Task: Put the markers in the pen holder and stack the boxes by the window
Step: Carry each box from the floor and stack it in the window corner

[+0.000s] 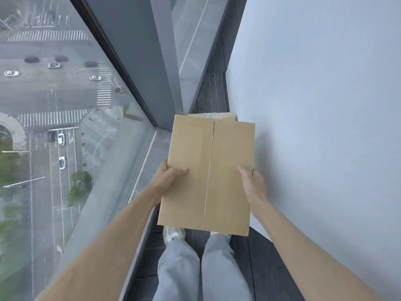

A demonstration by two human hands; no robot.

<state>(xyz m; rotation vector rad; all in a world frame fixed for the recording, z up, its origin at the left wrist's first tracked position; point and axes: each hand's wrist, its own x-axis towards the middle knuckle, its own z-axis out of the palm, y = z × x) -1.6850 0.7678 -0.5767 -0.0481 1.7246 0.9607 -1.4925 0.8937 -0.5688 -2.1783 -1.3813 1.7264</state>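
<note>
A brown cardboard box [208, 170] with a centre seam on its closed flaps is held in front of me, between the window and the wall. My left hand [170, 178] grips its left edge, thumb on top. My right hand [251, 183] grips its right edge. Beyond the box's far edge peeks the taped top of another box [213, 116], lower down on the floor by the window corner. No markers or pen holder are in view.
A floor-to-ceiling window [65, 105] with a grey sill [152, 153] runs along the left, a street far below. A white wall [314, 127] stands close on the right. Dark floor [213, 94] forms a narrow strip between them. My legs and shoes [173, 233] are below the box.
</note>
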